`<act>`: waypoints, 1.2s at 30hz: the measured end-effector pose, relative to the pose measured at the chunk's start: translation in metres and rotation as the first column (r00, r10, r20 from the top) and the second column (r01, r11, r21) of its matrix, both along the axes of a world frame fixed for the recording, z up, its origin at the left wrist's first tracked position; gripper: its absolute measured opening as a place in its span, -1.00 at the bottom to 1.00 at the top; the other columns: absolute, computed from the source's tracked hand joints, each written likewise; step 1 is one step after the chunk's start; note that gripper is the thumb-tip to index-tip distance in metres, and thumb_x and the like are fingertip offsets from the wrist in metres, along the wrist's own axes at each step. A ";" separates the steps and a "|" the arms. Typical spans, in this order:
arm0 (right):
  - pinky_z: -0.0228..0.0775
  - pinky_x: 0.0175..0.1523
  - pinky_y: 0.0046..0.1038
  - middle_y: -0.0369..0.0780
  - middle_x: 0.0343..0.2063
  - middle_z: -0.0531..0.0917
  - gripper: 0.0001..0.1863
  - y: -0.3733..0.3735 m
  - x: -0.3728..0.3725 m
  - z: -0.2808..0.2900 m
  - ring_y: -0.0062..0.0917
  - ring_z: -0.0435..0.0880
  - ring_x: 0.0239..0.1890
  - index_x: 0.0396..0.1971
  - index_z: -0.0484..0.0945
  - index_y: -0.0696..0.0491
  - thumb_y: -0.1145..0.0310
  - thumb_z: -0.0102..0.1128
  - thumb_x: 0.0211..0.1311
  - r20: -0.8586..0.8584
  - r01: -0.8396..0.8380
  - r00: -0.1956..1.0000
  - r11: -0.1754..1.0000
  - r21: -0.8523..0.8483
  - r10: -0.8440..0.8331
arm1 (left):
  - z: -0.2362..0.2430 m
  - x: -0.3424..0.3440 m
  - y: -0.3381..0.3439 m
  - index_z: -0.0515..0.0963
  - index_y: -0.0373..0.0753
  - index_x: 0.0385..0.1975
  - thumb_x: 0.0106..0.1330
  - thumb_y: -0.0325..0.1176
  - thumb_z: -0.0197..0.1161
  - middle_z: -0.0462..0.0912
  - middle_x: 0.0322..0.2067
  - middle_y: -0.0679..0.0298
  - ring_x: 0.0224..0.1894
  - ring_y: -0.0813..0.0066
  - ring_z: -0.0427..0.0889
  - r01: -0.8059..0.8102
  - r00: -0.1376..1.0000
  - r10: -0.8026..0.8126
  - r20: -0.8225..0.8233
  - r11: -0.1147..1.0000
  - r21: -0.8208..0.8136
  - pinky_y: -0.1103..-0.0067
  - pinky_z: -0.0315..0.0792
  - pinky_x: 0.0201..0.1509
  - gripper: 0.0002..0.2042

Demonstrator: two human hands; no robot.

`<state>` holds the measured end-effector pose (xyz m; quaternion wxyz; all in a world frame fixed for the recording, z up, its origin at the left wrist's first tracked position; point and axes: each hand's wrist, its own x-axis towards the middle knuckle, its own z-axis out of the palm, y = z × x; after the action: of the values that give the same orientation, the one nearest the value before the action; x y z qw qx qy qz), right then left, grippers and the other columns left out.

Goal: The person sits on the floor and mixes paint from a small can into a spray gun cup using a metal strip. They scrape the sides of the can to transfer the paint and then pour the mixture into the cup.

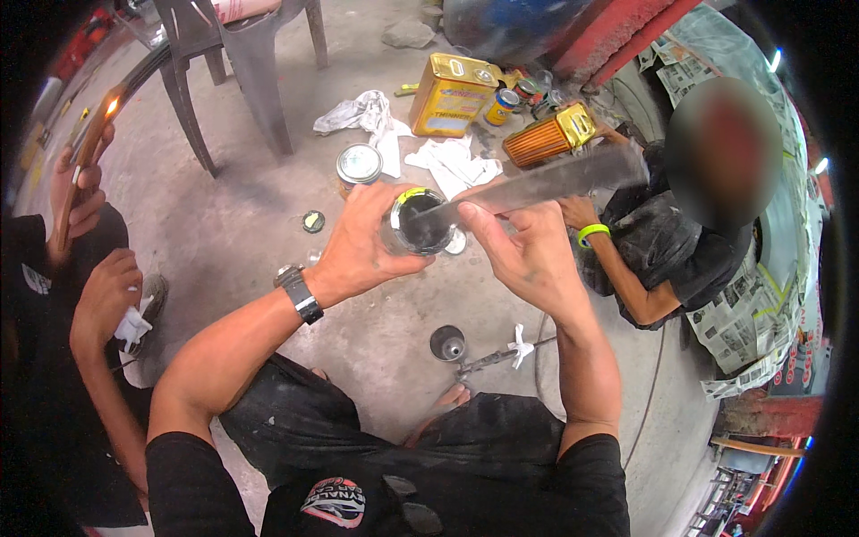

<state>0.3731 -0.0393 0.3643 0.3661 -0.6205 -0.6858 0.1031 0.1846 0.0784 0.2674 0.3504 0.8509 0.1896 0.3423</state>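
One can (400, 215) clasped in left grip (360, 234); right grip (528, 251) pinches flat strip (564, 182) reaching can mouth.

On the grey floor (242, 268) stands a rectangular yellow and gold tin (454, 94). Just to the right of it is a small yellow can with a blue lid (501, 107); further right, an orange and gold tin (548, 136) is tilted. One crumpled white cloth (362, 115) lies to the left of the first tin, another white cloth (452, 164) in front of it. A dark plastic chair (255, 72) stands at the upper left, and a grey stone (409, 34) lies to its right. Behind the tins are a blue drum (514, 27) and a red post (595, 40). Newspaper sheets (738, 336) hang at the right.
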 end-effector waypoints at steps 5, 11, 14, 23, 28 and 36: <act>0.58 -0.10 -0.44 -0.16 -0.34 0.76 -0.64 -0.001 0.024 0.009 -0.52 0.75 -0.26 -0.22 0.67 0.32 0.26 0.13 0.53 -0.575 0.046 0.811 0.992 -0.119 -0.107 | 0.004 -0.001 0.000 0.52 -0.22 0.17 -0.09 -0.19 0.63 0.61 0.04 0.17 0.12 0.21 0.53 -0.046 0.998 0.050 0.025 0.990 -0.134 0.35 0.38 0.25 -0.27; 0.65 -0.02 -0.30 -0.07 -0.26 0.76 -0.68 -0.004 0.065 -0.009 -0.37 0.78 -0.24 -0.13 0.62 0.26 0.25 0.10 0.54 -0.862 0.037 0.506 0.999 -0.028 -0.043 | 0.008 0.004 -0.001 0.53 -0.23 0.18 -0.06 -0.17 0.63 0.62 0.08 0.17 0.16 0.21 0.54 -0.005 0.994 0.037 0.098 0.953 -0.304 0.36 0.34 0.29 -0.28; 0.65 -0.02 -0.29 -0.07 -0.28 0.75 -0.69 -0.004 0.068 -0.021 -0.34 0.78 -0.23 -0.16 0.62 0.23 0.24 0.12 0.54 -0.913 0.021 0.404 0.998 -0.053 -0.057 | 0.010 0.004 -0.003 0.53 -0.23 0.18 -0.06 -0.18 0.63 0.62 0.07 0.18 0.15 0.22 0.55 0.010 0.993 0.028 0.117 0.952 -0.306 0.36 0.34 0.29 -0.28; 0.62 -0.02 -0.34 -0.13 -0.31 0.74 -0.68 -0.006 0.068 -0.034 -0.38 0.79 -0.23 -0.18 0.62 0.19 0.20 0.13 0.53 -0.936 0.009 0.337 0.995 -0.101 -0.099 | 0.007 0.007 -0.004 0.53 -0.22 0.17 -0.04 -0.18 0.64 0.63 0.06 0.20 0.14 0.24 0.55 0.011 0.989 0.031 0.145 0.960 -0.279 0.36 0.34 0.28 -0.29; 0.62 -0.03 -0.36 -0.15 -0.31 0.74 -0.69 -0.004 0.068 -0.038 -0.40 0.78 -0.23 -0.17 0.61 0.18 0.18 0.15 0.52 -0.945 0.020 0.306 0.993 -0.119 -0.119 | 0.001 0.007 -0.002 0.42 -0.29 0.27 -0.02 -0.29 0.67 0.59 0.13 0.21 0.22 0.44 0.53 0.021 0.997 0.001 0.072 0.955 -0.295 0.44 0.34 0.36 -0.20; 0.62 -0.04 -0.37 -0.15 -0.31 0.74 -0.69 0.002 0.068 -0.052 -0.40 0.78 -0.24 -0.13 0.60 0.18 0.19 0.19 0.49 -0.954 0.007 0.268 0.990 -0.141 -0.137 | -0.011 0.008 0.000 0.45 -0.28 0.24 0.00 -0.30 0.66 0.61 0.10 0.23 0.18 0.46 0.56 -0.007 0.998 0.027 0.056 0.943 -0.333 0.48 0.38 0.32 -0.25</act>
<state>0.4411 -0.0369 0.3120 0.6757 -0.4816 -0.2901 0.4768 0.1926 0.0781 0.2567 0.4914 0.7673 0.2415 0.3338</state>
